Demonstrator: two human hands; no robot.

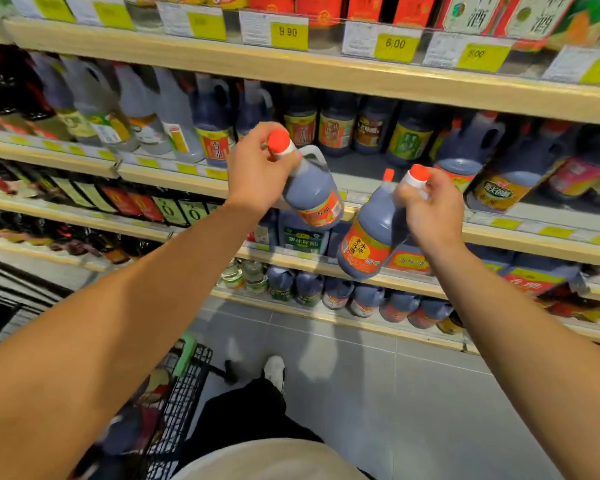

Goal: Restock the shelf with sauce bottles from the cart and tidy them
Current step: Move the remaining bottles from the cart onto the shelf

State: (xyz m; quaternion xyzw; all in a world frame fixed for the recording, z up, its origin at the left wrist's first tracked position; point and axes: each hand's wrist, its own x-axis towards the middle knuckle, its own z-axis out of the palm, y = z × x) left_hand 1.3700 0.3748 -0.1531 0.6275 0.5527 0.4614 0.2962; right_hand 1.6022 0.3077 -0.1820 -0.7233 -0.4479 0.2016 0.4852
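Note:
My left hand grips the neck of a dark sauce bottle with an orange cap and orange label, tilted in front of the shelf. My right hand grips the neck of a second, like bottle, hanging a little lower and tilted. Both bottles are in the air before a bare stretch of the middle shelf. One more orange-capped bottle stands just behind, only its cap showing.
Rows of dark bottles fill the shelves left, right, above and below. Yellow price tags line the shelf edges. A black wire cart with goods stands at lower left on the grey tile floor, beside my shoe.

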